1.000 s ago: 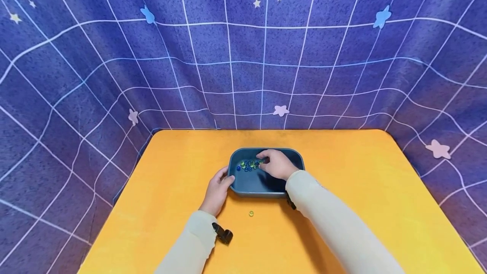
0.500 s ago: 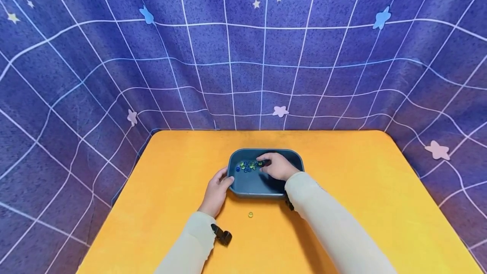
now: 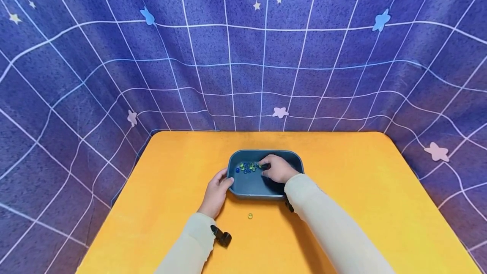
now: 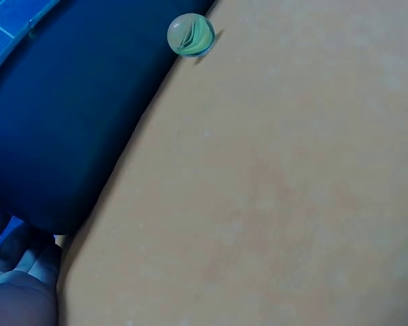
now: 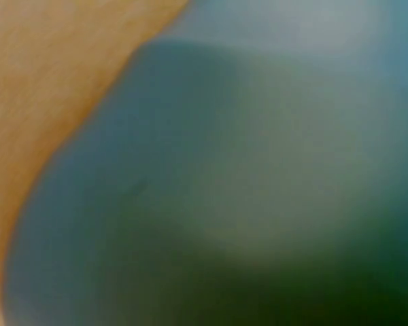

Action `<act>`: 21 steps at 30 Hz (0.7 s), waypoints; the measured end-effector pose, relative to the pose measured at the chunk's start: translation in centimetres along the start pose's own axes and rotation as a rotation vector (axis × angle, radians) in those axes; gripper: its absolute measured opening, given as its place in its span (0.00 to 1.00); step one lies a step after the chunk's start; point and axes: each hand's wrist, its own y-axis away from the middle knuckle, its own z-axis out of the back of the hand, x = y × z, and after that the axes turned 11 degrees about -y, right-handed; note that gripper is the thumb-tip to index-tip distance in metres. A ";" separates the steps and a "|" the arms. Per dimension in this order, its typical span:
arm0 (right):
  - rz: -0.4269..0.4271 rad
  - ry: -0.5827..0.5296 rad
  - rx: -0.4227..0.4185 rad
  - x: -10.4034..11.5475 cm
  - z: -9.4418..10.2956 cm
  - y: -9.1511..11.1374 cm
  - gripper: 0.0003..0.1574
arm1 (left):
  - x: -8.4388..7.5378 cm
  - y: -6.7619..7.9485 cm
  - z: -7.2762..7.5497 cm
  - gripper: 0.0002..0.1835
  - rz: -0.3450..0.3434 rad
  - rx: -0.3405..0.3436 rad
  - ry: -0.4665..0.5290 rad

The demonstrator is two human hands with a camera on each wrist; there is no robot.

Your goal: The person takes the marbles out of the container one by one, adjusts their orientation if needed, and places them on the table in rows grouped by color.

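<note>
A dark blue rectangular basin [image 3: 251, 186] sits on the table, with several blue and yellow-green glass marbles [image 3: 249, 167] gathered in its left half. My left hand [image 3: 216, 191] holds the basin's left end, thumb over the rim and fingers along the outside; part of that hand [image 4: 20, 292] shows beside the basin wall [image 4: 75, 115] in the left wrist view. Inside the basin, my right hand [image 3: 279, 169] reaches to the right edge of the marbles, thumb and forefinger apart. A single clear yellowish marble [image 3: 250, 216] lies on the table in front of the basin.
The table [image 3: 171, 160] has an orange-yellow top. A purple-blue gridded curtain [image 3: 243, 75] rises behind it and along both sides. Black wrist cameras sit at both cuffs. A blurred blue-green surface [image 5: 190, 170] fills most of the right wrist view.
My right hand's fingers have shifted slightly within the basin, the forefinger lowering toward the marbles. The left hand keeps its hold, and the loose marble stays on the table.
</note>
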 end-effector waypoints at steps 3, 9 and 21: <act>-0.007 0.013 -0.016 -0.1 0.0 0.0 0.17 | 0.0 0.0 0.0 0.25 -0.008 0.000 0.002; -0.033 0.018 -0.014 -0.3 0.0 0.0 0.06 | 0.0 0.0 0.0 0.25 -0.002 -0.010 -0.007; -0.073 -0.005 -0.022 0.1 -0.2 0.1 0.03 | 0.0 -0.1 0.0 0.25 -0.012 -0.008 -0.011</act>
